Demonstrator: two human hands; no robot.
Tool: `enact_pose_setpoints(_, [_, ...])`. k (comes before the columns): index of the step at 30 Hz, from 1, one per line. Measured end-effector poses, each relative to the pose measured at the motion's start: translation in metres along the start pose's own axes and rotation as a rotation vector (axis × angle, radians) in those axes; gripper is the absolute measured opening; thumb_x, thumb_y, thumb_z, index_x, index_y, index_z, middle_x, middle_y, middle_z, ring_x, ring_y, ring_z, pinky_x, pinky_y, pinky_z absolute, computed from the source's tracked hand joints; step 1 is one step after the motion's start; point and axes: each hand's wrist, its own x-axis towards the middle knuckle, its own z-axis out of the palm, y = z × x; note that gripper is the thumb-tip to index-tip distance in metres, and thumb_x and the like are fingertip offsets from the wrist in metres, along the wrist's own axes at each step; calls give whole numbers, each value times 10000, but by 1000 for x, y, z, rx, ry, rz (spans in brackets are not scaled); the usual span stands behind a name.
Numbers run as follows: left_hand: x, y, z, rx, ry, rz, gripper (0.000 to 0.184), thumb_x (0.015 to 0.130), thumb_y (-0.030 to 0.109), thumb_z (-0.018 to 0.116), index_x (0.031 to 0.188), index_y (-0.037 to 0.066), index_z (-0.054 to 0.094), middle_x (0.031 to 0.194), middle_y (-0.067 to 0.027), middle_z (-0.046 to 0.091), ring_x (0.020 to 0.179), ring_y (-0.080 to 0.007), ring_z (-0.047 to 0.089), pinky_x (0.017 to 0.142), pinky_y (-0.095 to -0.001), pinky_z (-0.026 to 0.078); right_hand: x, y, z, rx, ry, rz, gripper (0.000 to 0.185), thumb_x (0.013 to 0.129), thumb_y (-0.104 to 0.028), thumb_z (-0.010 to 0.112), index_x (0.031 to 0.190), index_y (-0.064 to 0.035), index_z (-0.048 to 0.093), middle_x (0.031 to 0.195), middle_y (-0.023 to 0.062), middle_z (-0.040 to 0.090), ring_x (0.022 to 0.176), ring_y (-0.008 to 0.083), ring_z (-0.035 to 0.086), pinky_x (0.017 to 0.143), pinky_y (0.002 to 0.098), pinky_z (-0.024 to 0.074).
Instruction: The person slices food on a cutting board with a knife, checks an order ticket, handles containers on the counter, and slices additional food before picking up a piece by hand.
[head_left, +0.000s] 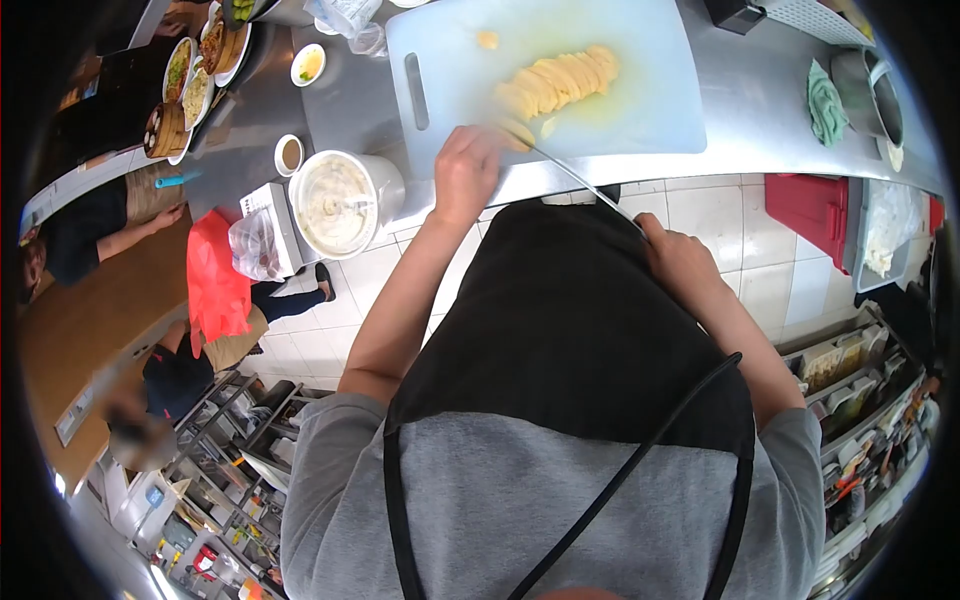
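My right hand (685,258) is wrapped round the handle of a long knife (583,185). The blade points up and left, over the near edge of a pale blue cutting board (660,110). At the knife's tip, the bent fingers of my left hand (468,172) hold a yellow piece (516,134) of food; motion blurs the fingertips. Beyond them lies a fanned row of yellow slices (560,80), whose kind I cannot make out for certain. A small slice (548,126) sits apart near the blade, and another scrap (487,40) lies farther back.
Left of the board stand a white tub (337,205) of pale food, a cup of brown sauce (289,155) and a small bowl (308,65). Plated dishes (195,95) are at far left, near other people. A green cloth (826,104) and metal pot (868,93) are at right.
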Motion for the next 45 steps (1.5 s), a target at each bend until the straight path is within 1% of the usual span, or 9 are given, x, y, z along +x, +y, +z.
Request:
enact_pose_setpoints(9, [13, 1, -6, 3, -61, -8, 95, 702, 13, 704, 793, 30, 683, 879, -81, 667, 792, -254, 605, 680, -330, 496, -12, 5, -6, -18, 0, -13, 227, 870, -98, 468, 1095, -91, 435, 728, 177, 633, 694, 388, 622, 621, 491, 491])
enact_pose_setpoints(12, [31, -5, -8, -2, -94, -116, 149, 705, 79, 719, 845, 45, 681, 911, -73, 669, 811, -250, 602, 706, -336, 495, -12, 4, -7, -25, -12, 7, 239, 861, -84, 466, 1097, -95, 436, 736, 176, 633, 696, 387, 623, 625, 486, 493])
enact_pose_setpoints(15, [48, -8, -7, 157, -319, -165, 227, 707, 151, 725, 911, 61, 684, 903, -74, 677, 837, -241, 613, 714, -346, 498, -12, 9, 2, -16, 25, -7, 239, 867, -106, 476, 1102, -110, 434, 711, 185, 628, 671, 399, 617, 594, 500, 485])
enact_pose_setpoints(17, [62, -1, -7, 231, -545, -315, 262, 700, 183, 724, 930, 63, 689, 896, -85, 684, 867, -245, 621, 730, -351, 498, -12, 10, 2, 1, 72, -33, 234, 879, -134, 487, 1105, -124, 431, 682, 193, 624, 645, 410, 612, 563, 513, 478])
enact_pose_setpoints(19, [74, 9, -11, 228, -608, -372, 264, 695, 179, 724, 928, 60, 692, 896, -91, 686, 876, -247, 625, 744, -351, 496, -12, 6, -1, -19, -2, 9, 268, 848, -66, 455, 1113, -96, 431, 752, 180, 631, 703, 384, 626, 616, 493, 494])
enact_pose_setpoints(24, [84, 11, -10, 221, -792, -409, 200, 695, 151, 710, 872, 59, 700, 861, -105, 678, 897, -277, 602, 785, -358, 483, -13, 7, 2, -15, 6, 11, 270, 846, -68, 456, 1113, -95, 429, 747, 177, 632, 693, 384, 625, 615, 490, 496])
enact_pose_setpoints(30, [81, -2, 0, 441, -504, -154, 127, 698, 120, 730, 794, 51, 683, 886, -98, 618, 906, -296, 530, 809, -389, 458, -12, 8, -2, -14, 6, 6, 244, 859, -91, 461, 1102, -90, 439, 746, 183, 639, 700, 387, 627, 619, 492, 495])
enact_pose_setpoints(35, [58, -4, -12, 195, -95, -47, 112, 704, 84, 727, 787, 40, 667, 904, -89, 616, 885, -286, 554, 797, -377, 455, -10, 10, -11, 50, 2, 1, 216, 911, -194, 494, 1108, -111, 460, 734, 206, 632, 710, 417, 611, 629, 501, 480])
enact_pose_setpoints(45, [-6, 8, -6, -4, 1, -63, 108, 711, 23, 714, 816, 41, 701, 863, -62, 659, 819, -244, 587, 721, -340, 478, -8, -7, -27, 111, 16, -30, 212, 917, -193, 486, 1111, -109, 462, 765, 198, 637, 738, 405, 612, 652, 490, 482])
